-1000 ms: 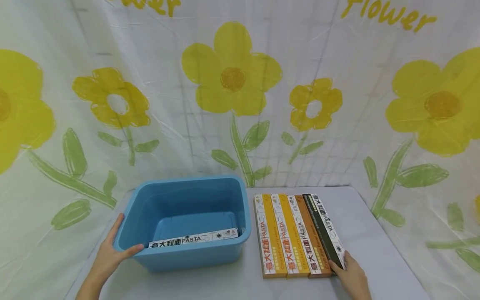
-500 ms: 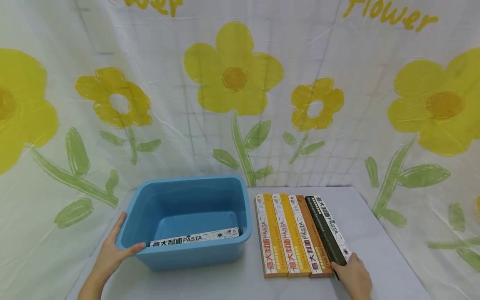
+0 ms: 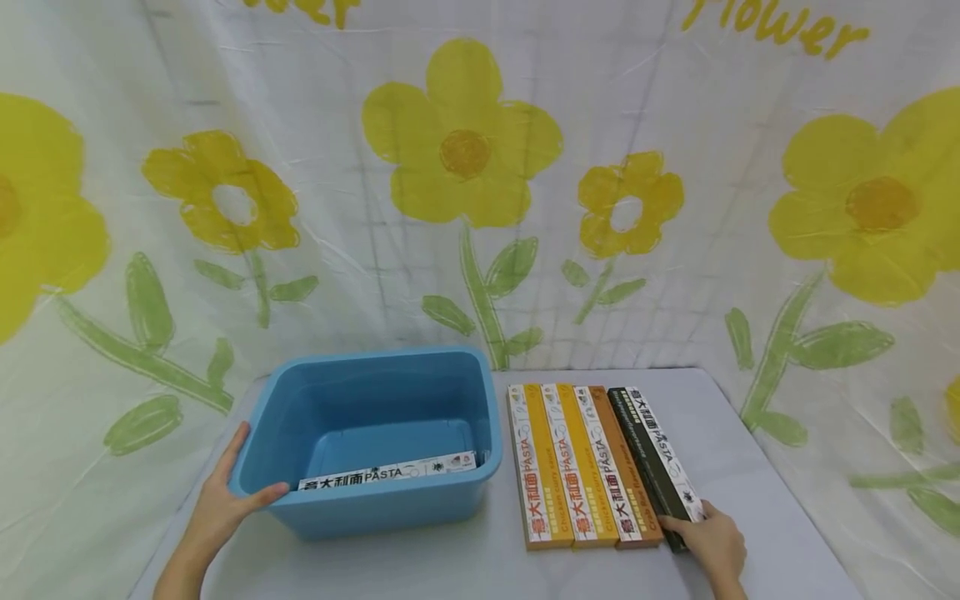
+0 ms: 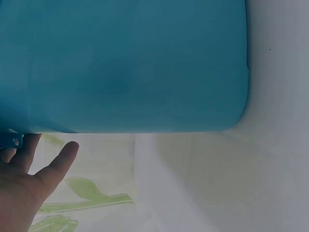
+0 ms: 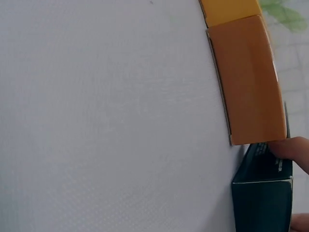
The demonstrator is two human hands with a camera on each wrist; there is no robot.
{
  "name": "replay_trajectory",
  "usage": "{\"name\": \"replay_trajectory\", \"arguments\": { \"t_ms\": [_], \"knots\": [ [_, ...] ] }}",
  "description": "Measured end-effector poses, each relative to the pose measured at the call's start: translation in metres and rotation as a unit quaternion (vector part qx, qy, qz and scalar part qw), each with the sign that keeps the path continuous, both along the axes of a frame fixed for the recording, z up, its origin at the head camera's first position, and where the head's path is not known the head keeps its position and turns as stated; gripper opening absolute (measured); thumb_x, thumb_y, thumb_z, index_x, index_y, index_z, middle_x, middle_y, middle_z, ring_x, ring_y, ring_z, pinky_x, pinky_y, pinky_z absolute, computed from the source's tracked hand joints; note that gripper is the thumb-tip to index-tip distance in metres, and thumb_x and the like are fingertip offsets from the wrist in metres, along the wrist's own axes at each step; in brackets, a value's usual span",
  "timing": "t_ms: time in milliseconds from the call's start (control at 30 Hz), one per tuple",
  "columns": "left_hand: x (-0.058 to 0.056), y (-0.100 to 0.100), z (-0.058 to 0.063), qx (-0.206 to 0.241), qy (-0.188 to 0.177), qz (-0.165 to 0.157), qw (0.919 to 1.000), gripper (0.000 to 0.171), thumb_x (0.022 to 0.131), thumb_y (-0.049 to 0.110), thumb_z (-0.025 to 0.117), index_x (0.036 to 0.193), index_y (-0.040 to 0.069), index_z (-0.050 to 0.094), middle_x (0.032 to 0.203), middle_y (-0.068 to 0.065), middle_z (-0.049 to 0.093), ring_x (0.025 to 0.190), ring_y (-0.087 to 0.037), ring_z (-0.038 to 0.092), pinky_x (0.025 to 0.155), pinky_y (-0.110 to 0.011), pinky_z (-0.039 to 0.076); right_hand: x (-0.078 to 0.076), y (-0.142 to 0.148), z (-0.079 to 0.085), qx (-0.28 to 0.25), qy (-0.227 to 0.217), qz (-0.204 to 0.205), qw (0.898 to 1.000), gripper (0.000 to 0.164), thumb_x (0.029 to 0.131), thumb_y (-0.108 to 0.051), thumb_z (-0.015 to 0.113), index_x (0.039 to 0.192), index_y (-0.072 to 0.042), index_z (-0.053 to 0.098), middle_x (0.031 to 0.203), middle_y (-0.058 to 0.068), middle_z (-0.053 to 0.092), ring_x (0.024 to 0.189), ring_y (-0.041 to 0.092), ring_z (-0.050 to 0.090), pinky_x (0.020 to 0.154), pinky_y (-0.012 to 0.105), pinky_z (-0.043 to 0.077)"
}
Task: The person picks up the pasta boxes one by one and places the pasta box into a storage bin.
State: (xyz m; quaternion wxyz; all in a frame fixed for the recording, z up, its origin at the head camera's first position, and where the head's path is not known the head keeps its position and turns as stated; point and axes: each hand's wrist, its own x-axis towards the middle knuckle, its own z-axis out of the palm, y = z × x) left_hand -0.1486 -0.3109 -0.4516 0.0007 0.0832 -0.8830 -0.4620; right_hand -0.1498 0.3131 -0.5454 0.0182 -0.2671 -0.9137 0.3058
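Note:
In the head view, my left hand [image 3: 213,508] rests on the near left corner of a blue basin [image 3: 382,507], thumb and fingers spread along its rim. A white-sided pasta box [image 3: 390,472] lies inside along the near wall. My right hand [image 3: 712,540] pinches the near end of a black-and-white pasta box [image 3: 652,458], thumb on its left side, fingers on its right. This box lies slanted on the table beside a brown pasta box [image 3: 618,467]. In the right wrist view, the dark box end [image 5: 263,205] shows beneath the brown box.
Two yellow pasta boxes, a left one [image 3: 540,467] and a middle one [image 3: 577,467], lie in the row between the basin and the brown box. Behind the pale table [image 3: 450,575] hangs a flower-printed curtain [image 3: 337,208].
My right hand has shifted the black-and-white box slightly to the right and toward me, leaving a narrow gap beside the brown box. The left hand and basin stay in place.

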Motion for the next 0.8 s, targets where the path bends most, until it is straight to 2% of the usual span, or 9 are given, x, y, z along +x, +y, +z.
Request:
{"name": "replay_trajectory", "arguments": {
  "t_ms": [233,500,800],
  "knots": [
    [-0.001,0.003,0.0,-0.003,0.004,-0.003,1.0,0.111,0.084,0.031,0.074,0.155,0.014,-0.01,0.155,-0.035,0.001,0.131,-0.063,0.019,0.098,-0.072,0.028,0.001,-0.003,-0.005,-0.037,-0.003,-0.055,0.998,0.093,0.067,-0.04,0.083,0.127,0.02,0.045,0.126,0.04,0.048,0.107,0.053,0.051,0.088,0.055,0.041],
    [0.0,0.003,0.0,-0.004,0.012,-0.01,0.9999,0.11,0.085,0.029,0.074,0.155,0.013,-0.009,0.154,-0.036,0.002,0.13,-0.063,0.02,0.098,-0.072,0.029,0.003,-0.004,-0.009,-0.064,0.007,-0.102,0.993,0.087,0.068,-0.033,0.083,0.13,0.015,0.046,0.128,0.039,0.048,0.106,0.049,0.05,0.09,0.056,0.037],
    [0.002,0.001,0.0,0.002,0.014,-0.005,0.9999,0.111,0.085,0.028,0.074,0.155,0.012,-0.01,0.154,-0.037,0.003,0.131,-0.063,0.02,0.097,-0.073,0.03,0.004,-0.001,0.008,-0.062,0.043,-0.098,0.992,0.09,0.064,-0.035,0.086,0.132,0.009,0.048,0.128,0.038,0.047,0.107,0.049,0.05,0.091,0.056,0.036]
  ]
}}
